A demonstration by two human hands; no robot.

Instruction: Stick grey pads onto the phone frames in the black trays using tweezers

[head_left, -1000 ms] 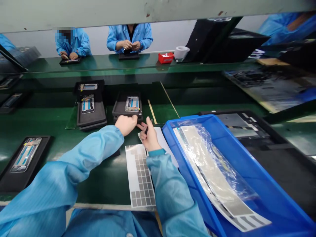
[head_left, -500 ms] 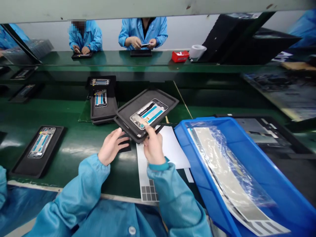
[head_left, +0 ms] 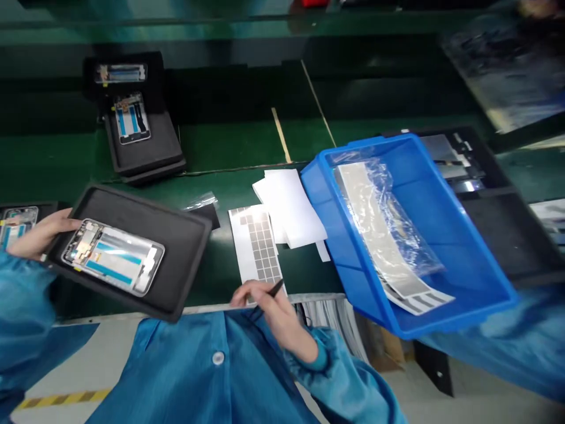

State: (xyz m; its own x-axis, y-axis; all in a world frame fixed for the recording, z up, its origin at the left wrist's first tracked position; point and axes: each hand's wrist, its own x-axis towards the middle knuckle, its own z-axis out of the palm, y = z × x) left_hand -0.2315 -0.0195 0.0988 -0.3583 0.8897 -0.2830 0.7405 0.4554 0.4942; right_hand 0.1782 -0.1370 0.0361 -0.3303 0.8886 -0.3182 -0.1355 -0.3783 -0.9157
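Observation:
My left hand [head_left: 46,232] grips the left end of a black tray [head_left: 185,235], tilted and raised over the table's front edge. In the tray lies an opened phone frame [head_left: 115,256] with blue strips across its white middle. My right hand [head_left: 278,315] is closed round a slim black tweezer-like tool [head_left: 276,288], whose far part is hidden by the fingers. It hovers at the lower end of a white sheet of grey square stickers [head_left: 260,241]. Between tray and sheet lie a small black piece [head_left: 210,215] and a clear bag [head_left: 202,201].
A blue bin [head_left: 468,265] holding wrapped strips [head_left: 375,212] stands to the right. White papers [head_left: 293,206] lie beside it. Stacked black trays [head_left: 152,138] with phone frames sit at the back left, another phone frame [head_left: 17,224] at the left edge. Another person's blue sleeve [head_left: 507,347] shows at lower right.
The view has tipped down. The tray with the phone frame has moved left and nearer, passing from my right hand to my left. My right hand has lowered to the sticker sheet.

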